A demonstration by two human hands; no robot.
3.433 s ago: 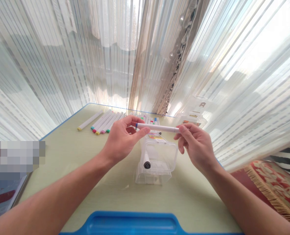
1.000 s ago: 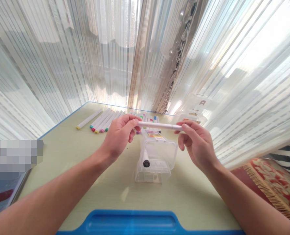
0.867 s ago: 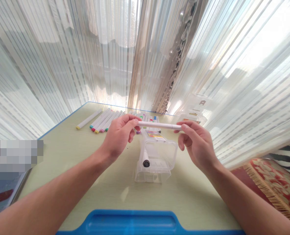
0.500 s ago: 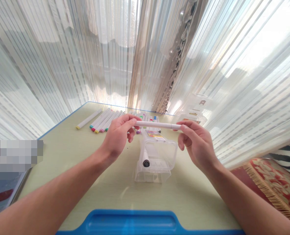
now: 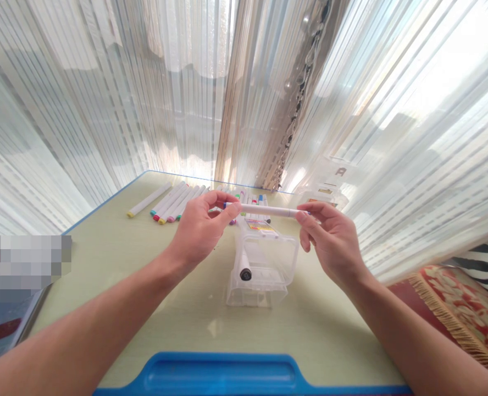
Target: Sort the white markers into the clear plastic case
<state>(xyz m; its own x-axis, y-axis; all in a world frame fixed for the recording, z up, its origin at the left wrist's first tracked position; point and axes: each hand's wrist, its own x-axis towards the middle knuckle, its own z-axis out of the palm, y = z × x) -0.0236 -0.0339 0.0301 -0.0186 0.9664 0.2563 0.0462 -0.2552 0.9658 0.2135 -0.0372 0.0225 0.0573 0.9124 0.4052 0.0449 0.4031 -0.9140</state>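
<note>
A white marker (image 5: 264, 210) with a blue band at its left end is held level between both hands, above a clear plastic box (image 5: 269, 270). My left hand (image 5: 200, 231) pinches its left end with thumb and fingers. My right hand (image 5: 330, 242) pinches its right end the same way. One marker with a black end (image 5: 245, 268) lies inside the box, its tip towards me.
Several white markers with coloured ends (image 5: 173, 202) lie in rows at the table's far side, more of them (image 5: 254, 199) behind the box. The pale green table (image 5: 145, 297) has a blue rim. Sheer curtains close in on all sides. A patterned rug (image 5: 462, 313) shows at right.
The marker's blue band, hidden under my left fingers a second ago, shows again. Both hands have kept their place over the box.
</note>
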